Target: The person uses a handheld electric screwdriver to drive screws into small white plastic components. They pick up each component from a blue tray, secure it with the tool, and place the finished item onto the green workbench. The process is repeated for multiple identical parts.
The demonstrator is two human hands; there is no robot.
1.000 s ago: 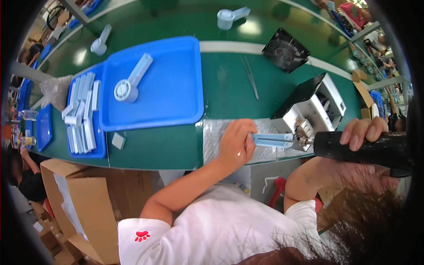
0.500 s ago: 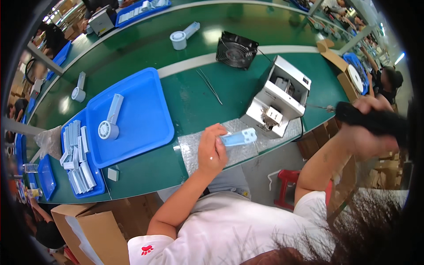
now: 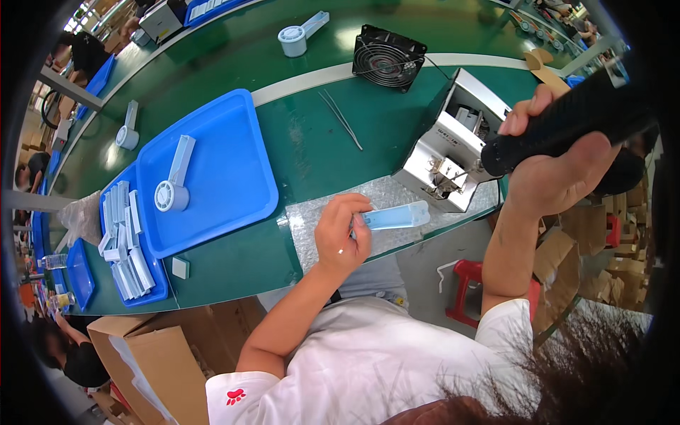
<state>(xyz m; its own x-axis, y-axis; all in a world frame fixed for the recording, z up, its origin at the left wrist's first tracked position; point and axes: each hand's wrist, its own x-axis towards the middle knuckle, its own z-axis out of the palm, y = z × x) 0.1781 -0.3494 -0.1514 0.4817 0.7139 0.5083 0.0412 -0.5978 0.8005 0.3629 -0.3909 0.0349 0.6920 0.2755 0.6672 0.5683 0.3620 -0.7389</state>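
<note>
My left hand (image 3: 341,230) is closed around one end of a light blue plastic handle piece (image 3: 397,216), whose free end points right, over a sheet of bubble wrap (image 3: 308,230). In my right hand (image 3: 556,177) is a black electric screwdriver (image 3: 559,138), tilted with its front end to the left. Its thin bit reaches the front of a silver metal box, apparently a screw feeder (image 3: 419,173); I cannot tell whether the bit touches it. Left of my left hand, a blue tray (image 3: 230,170) holds a light blue handheld fan (image 3: 172,195).
Tweezers (image 3: 341,119) lie beyond the bubble wrap, and a black box fan (image 3: 388,60) stands behind. Several pale blue pieces (image 3: 127,244) fill another tray at left. More handheld fans (image 3: 294,41) sit on the green belt. A red stool (image 3: 467,290) stands below the table edge.
My right hand has brought the screwdriver left and up, to the front of the metal box. My left hand keeps the handle piece, now shifted slightly right. The whole view has shifted a little.
</note>
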